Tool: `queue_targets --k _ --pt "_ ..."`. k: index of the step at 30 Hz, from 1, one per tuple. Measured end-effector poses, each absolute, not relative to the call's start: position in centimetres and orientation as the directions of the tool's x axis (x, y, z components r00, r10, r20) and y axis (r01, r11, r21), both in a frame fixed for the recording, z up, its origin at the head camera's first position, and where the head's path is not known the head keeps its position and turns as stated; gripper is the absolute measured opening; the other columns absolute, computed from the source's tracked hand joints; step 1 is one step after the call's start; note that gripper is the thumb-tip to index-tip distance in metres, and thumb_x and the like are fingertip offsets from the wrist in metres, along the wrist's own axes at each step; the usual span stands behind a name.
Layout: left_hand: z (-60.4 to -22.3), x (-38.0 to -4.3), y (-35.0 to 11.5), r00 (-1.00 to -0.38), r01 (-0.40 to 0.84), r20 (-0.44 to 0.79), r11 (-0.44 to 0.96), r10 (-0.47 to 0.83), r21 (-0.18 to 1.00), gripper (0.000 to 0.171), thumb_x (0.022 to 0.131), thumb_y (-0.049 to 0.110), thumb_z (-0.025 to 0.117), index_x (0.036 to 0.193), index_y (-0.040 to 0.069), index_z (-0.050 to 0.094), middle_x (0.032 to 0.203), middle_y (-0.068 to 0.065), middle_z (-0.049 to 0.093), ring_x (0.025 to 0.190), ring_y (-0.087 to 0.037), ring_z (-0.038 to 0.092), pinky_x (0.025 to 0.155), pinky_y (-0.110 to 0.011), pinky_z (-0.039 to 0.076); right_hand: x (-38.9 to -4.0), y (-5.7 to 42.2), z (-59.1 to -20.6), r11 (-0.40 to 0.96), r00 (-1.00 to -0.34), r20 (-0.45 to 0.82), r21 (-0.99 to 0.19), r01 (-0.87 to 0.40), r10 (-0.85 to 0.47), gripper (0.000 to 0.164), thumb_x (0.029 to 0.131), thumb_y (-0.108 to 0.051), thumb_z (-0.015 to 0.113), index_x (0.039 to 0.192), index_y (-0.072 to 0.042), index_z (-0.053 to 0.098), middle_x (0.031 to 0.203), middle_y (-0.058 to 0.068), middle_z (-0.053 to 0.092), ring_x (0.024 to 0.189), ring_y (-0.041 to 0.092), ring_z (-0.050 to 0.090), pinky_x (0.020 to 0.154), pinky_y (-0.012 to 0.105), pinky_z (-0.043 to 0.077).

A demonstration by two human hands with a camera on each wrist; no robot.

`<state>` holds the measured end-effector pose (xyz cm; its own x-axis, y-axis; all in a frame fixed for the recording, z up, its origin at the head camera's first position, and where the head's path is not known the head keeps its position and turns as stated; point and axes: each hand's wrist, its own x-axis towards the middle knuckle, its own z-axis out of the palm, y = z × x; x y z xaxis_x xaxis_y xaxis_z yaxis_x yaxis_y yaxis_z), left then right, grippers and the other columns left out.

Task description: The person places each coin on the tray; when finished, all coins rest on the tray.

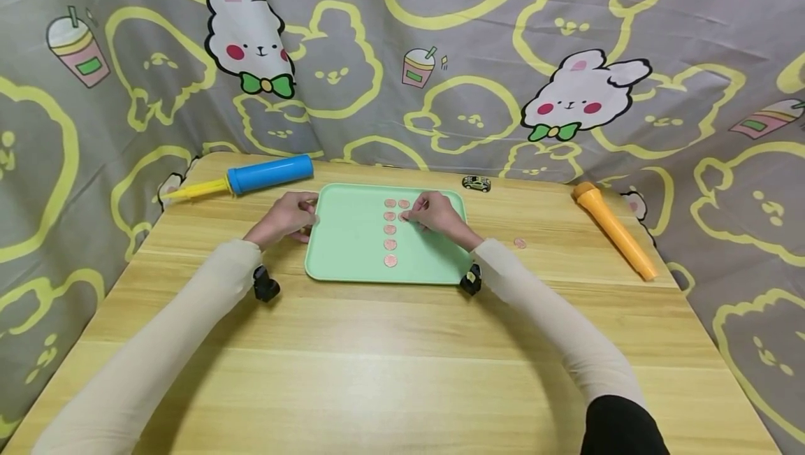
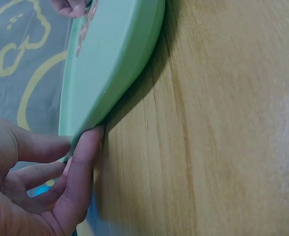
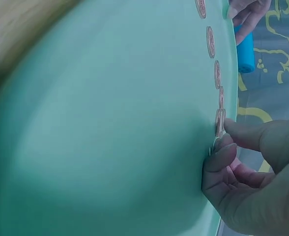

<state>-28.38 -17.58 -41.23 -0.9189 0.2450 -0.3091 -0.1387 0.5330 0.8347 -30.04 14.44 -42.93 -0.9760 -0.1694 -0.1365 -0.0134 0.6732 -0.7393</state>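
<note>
A light green tray lies on the wooden table. My left hand grips its left rim, thumb on top and fingers beneath, as the left wrist view shows. Several copper-coloured coins lie flat on the tray: a column running toward me, with its nearest coin by the front, and a second coin beside the farthest one. Over the tray's right half, my right hand pinches a coin at the tray surface, just right of the column; its fingertips partly hide it.
One loose coin lies on the table right of the tray. A blue and yellow hand pump is at the back left, a small toy car behind the tray, and an orange toy microphone at the right. A patterned curtain hangs behind.
</note>
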Motion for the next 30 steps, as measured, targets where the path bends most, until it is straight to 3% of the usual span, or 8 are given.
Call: queue_targets --k 5,13,20,30 --pt "-41.2 -28.4 -17.5 -0.918 -0.139 -0.311 0.536 0.245 0.833 0.068 0.103 0.001 0.056 0.164 -0.001 0.027 0.113 -0.015 0.047 0.091 -0.022 0.059 0.070 -0.031 0.065 -30.0 14.4 -42.8 0.676 -0.977 -0.135 -0.737 -0.013 -0.166 0.028 0.094 -0.020 0.081 0.099 -0.003 0.060 0.076 0.004 0.061 0.060 0.014 0.058 0.053 0.023 0.048" --pt "-41.1 -28.3 -17.4 -0.916 -0.144 -0.319 0.546 0.241 0.825 0.068 0.103 0.001 0.055 0.165 -0.001 0.026 0.115 -0.016 0.048 0.093 -0.023 0.059 0.071 -0.032 0.066 -29.7 16.1 -41.4 0.634 -0.974 -0.114 -0.772 -0.036 -0.195 0.021 0.102 -0.016 0.070 0.108 0.000 0.059 0.087 0.010 0.062 0.068 0.025 0.065 0.060 0.032 0.059" --pt "-40.9 -28.3 -17.4 -0.913 -0.147 -0.327 0.551 0.243 0.821 0.069 0.103 0.002 0.055 0.165 -0.001 0.025 0.114 -0.015 0.046 0.090 -0.021 0.057 0.071 -0.031 0.065 -30.0 20.1 -40.0 0.542 -0.975 -0.052 -0.837 -0.074 -0.214 0.022 0.104 -0.010 0.065 0.115 0.008 0.059 0.094 0.013 0.061 0.081 0.036 0.068 0.068 0.040 0.065" --pt "-40.9 -28.4 -17.3 -0.909 -0.160 -0.340 0.553 0.240 0.817 0.069 0.103 0.002 0.056 0.165 0.000 0.025 0.116 -0.016 0.047 0.092 -0.023 0.058 0.071 -0.032 0.065 -28.8 27.0 -39.1 0.605 -0.966 -0.055 -0.788 -0.113 -0.251 0.032 0.106 -0.011 0.060 0.128 0.013 0.057 0.111 0.023 0.060 0.094 0.038 0.067 0.078 0.041 0.065"
